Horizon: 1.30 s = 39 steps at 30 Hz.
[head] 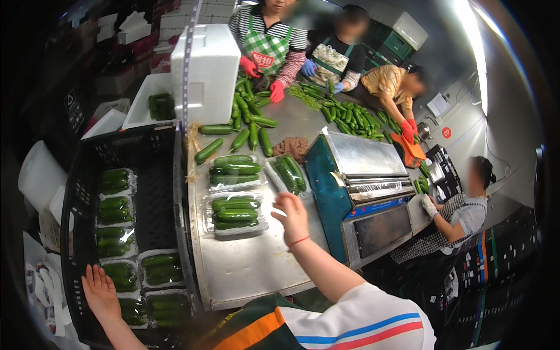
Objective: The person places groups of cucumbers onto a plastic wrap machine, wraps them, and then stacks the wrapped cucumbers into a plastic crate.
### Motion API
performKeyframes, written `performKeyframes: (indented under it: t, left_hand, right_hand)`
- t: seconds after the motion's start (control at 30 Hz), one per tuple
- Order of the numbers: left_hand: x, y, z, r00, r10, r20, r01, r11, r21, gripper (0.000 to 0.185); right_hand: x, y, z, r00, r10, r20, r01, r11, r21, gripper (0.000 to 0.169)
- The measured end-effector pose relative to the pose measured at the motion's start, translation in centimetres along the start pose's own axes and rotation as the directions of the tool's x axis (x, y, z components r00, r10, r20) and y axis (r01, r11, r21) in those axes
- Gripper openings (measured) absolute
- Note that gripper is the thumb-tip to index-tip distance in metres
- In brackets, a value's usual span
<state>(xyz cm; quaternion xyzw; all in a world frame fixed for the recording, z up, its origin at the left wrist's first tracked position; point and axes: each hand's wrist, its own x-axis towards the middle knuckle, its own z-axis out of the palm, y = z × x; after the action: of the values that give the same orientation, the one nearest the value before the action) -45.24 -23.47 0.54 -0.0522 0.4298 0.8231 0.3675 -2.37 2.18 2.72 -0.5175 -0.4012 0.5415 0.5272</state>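
My left hand [100,291], empty and palm up with its fingers apart, is over the near left part of a black plastic crate [153,144]. Film-wrapped trays of cucumbers [116,210] lie in the crate in two columns. My right hand [291,214] is held over the steel table [258,271], fingers spread and slightly curled, holding nothing. Just beyond its fingertips a wrapped tray of cucumbers [288,175] lies at a slant. To its left are a wrapped cucumber pack [236,212] and, farther back, another pack [235,170].
A film wrapping machine [363,175] stands right of my right hand. Behind are loose cucumbers [253,105], a brown cloth [291,148] and a white foam box [205,74]. Several co-workers stand around the table's far and right sides, some with gloved hands on cucumbers.
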Motion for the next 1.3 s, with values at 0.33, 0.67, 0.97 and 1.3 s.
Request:
performKeyframes:
  t: [0.33,0.67,0.97,1.3]
  left_hand:
    - [1.6,-1.0,-0.4,0.999,-0.015,0.043,0.009,0.990,0.142,0.041]
    - [1.4,-0.9,-0.4,0.999,0.038,0.029,-0.043,0.980,0.192,0.038]
    - [1.1,-1.6,0.7,0.998,0.030,0.051,-0.044,0.954,0.296,0.038]
    - [-6.4,-3.8,9.0,0.909,-0.044,0.414,-0.146,0.897,0.417,0.042]
  right_hand:
    - [9.7,4.9,-9.2,0.834,0.513,-0.203,-0.406,0.819,0.405,0.042]
    - [11.6,6.2,-6.6,0.850,0.405,-0.338,-0.157,0.806,0.571,0.035]
    - [11.2,10.3,-9.8,0.966,0.243,-0.090,-0.150,0.806,0.572,0.025]
    - [0.0,7.2,-12.4,0.903,-0.005,0.430,-0.261,0.788,0.558,0.050]
